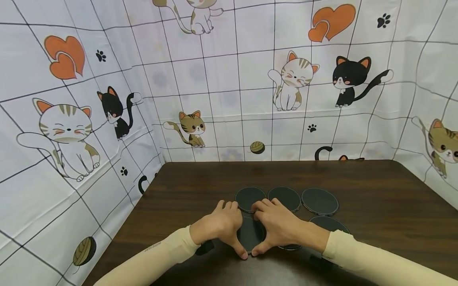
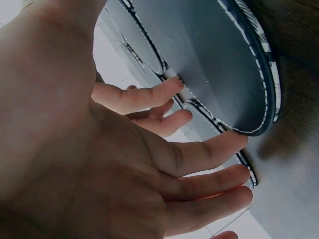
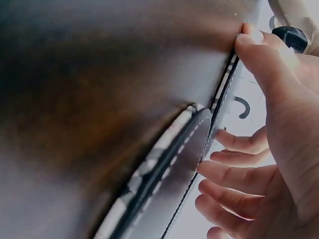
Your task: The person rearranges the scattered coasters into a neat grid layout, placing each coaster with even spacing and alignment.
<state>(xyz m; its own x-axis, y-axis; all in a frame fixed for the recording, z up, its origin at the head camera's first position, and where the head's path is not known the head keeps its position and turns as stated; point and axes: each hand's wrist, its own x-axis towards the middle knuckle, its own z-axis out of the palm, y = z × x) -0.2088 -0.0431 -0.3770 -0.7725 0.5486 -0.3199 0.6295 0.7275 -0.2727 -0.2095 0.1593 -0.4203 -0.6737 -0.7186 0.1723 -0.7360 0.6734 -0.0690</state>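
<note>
Both hands frame a round dark coaster (image 1: 250,235) with a white-stitched rim, lying flat at the left of the near row. My left hand (image 1: 226,223) curves along its left side. My right hand (image 1: 280,225) does the same on the right. The two thumbs nearly meet at the near edge, while the fingers reach toward the far edge. In the left wrist view, loosely bent left fingers (image 2: 214,152) come up to the coaster rims. The right wrist view has the right thumb (image 3: 254,52) touching the coaster's edge, with the other fingers spread apart.
Three matching coasters, left (image 1: 250,198), middle (image 1: 284,198) and right (image 1: 319,201), form the far row. Another coaster (image 1: 329,223) lies near right; one more (image 1: 290,247) is mostly hidden under my right hand. A cat-print curtain (image 1: 222,87) stands behind the brown table (image 1: 200,178).
</note>
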